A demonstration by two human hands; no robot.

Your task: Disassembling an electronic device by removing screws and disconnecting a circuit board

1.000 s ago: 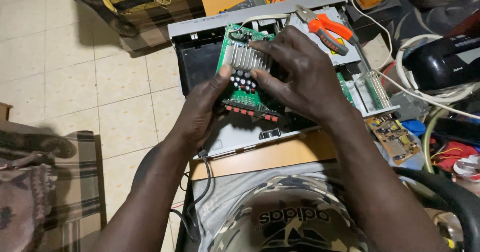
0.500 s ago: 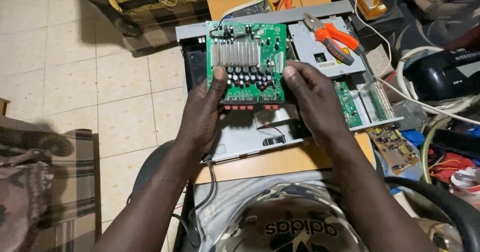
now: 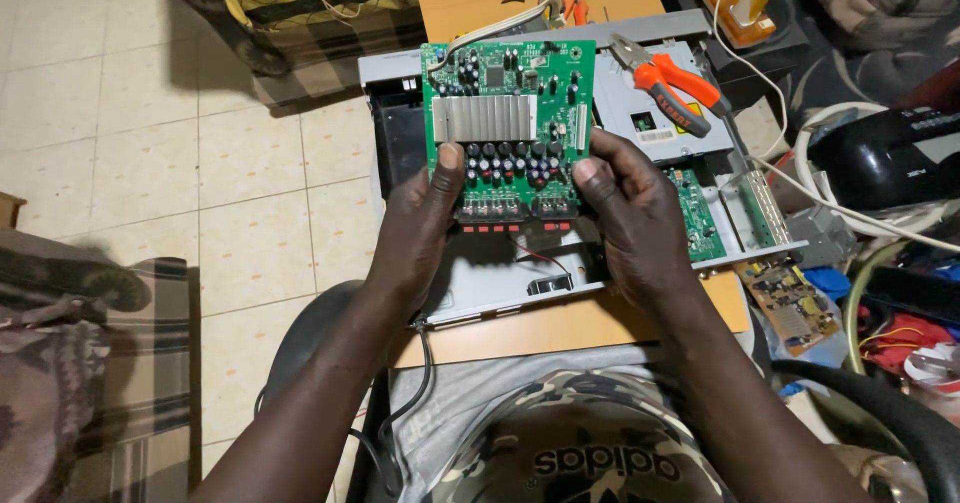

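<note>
Two hands hold one green circuit board up over the opened metal chassis in the head view. The left hand grips the board's lower left edge, thumb laid on the front face beside the row of dark capacitors, the other fingers curled out of sight behind it. The right hand mirrors it at the lower right corner, thumb pressed on the front, fingers wrapped around the back edge. Both are closed firmly on the board, neither spread wide. The board stands nearly upright and faces the camera, its silver heat sink just above the thumbs, and a flat pale cable runs off its top edge.

Just beyond the right hand, orange-handled pliers lie on a grey metal cover. Beside that hand's knuckles a second green board sits fixed in the chassis. Farther to its outer side lie a small brownish board and a tangle of white cables. Beneath both wrists runs the wooden table edge, and out past the left hand there is tiled floor.
</note>
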